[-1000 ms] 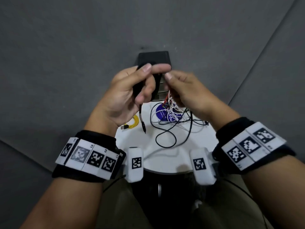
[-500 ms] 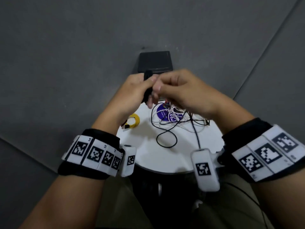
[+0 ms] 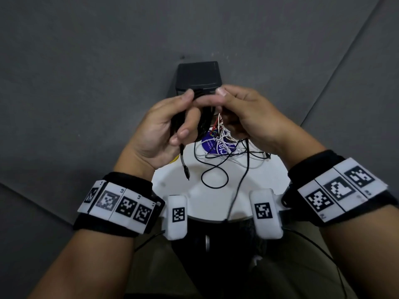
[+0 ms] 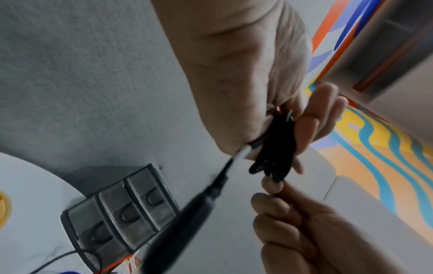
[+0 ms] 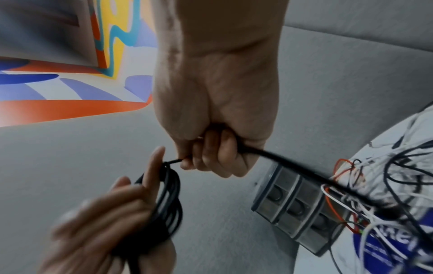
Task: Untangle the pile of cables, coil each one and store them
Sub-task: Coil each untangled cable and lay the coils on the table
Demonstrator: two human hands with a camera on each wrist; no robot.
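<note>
Right hand (image 3: 248,117) drawn back, black cable (image 5: 168,204) apparently coiled in left hand (image 3: 168,130)

Left hand (image 3: 166,128) grips a black cable coil (image 3: 203,119); right hand (image 3: 248,119) pinches its strand above the table (image 3: 207,199).

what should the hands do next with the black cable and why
Probably lay one more loop onto the coil in the left hand. The right hand pinches the black cable beside it, and a slack length trails off to the table.
</note>
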